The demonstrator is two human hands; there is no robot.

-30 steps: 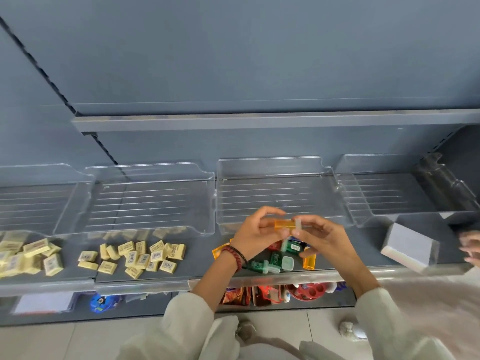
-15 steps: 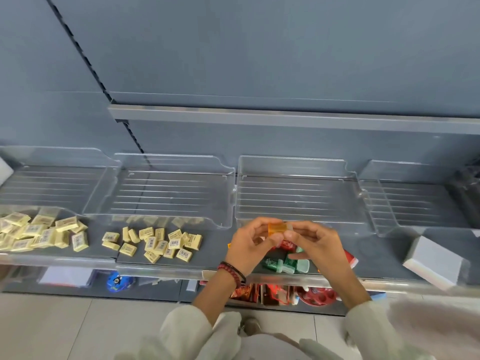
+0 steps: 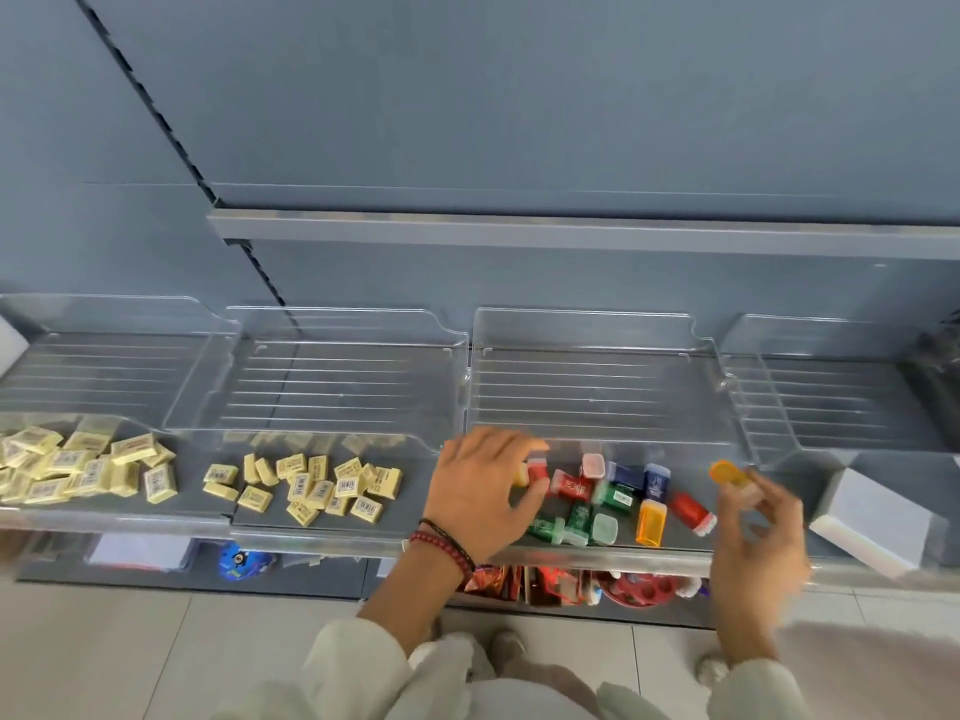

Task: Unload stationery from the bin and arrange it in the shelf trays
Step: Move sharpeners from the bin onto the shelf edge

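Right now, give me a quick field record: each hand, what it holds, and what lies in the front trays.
left hand: over a red case in the case tray; grip too blurred to tell
right hand: pinches the held orange case above the tray's right end
case tray: loose red, green, blue and orange cases
yellow erasers: scattered in the trays to the left
white box: on the shelf, far right
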